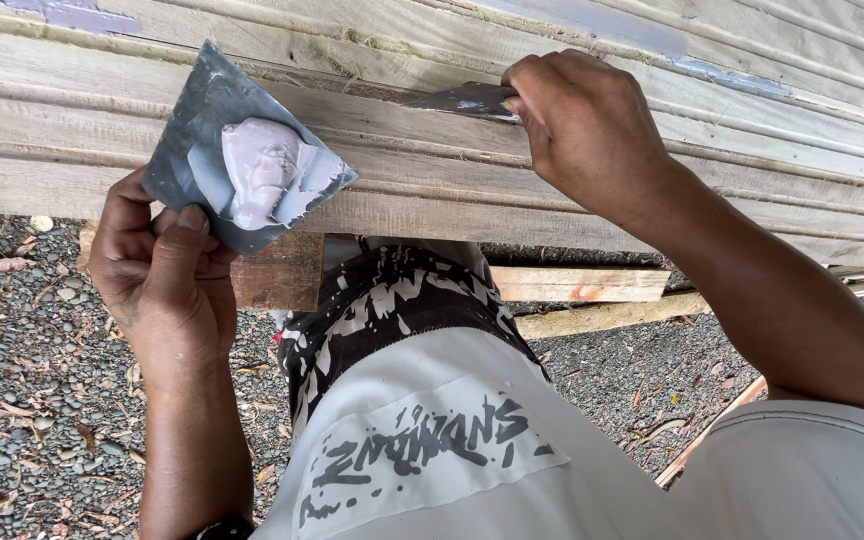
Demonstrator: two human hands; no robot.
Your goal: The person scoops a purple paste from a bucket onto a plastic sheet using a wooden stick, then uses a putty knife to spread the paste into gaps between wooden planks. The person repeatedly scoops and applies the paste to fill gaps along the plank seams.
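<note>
A: Logging hand positions first. Left hand (162, 285) grips a flat grey metal plate (242, 150) by its lower corner, thumb pressed on the face, fingers curled behind. A lump of pale pinkish-grey putty (267, 170) sits on the middle of the plate, smeared thin toward its right edge.

B: And the other hand?

A: Right hand (582, 125) is closed tight around the handle of a putty knife (462, 100); handle itself is hidden in the fist. The blade lies nearly flat on the grooved wooden boards (402, 190), tip pointing left along a seam between two of them.

B: Step in hand, by your reading?

A: Judgement only: filling or smoothing the seam. The blade carries a thin grey film and touches the wood. Grey filled patches (642, 40) show higher up on the boards.

B: What does the next move call for?

A: Likely steady pressure with the blade held low, drawn along the groove so that filler stays in it. The plate is held well left of the blade, so reloading means bringing the two together.

B: Surroundings?

A: Gravel ground (22, 380) below, loose timber offcuts (582, 285) under the boards.
</note>
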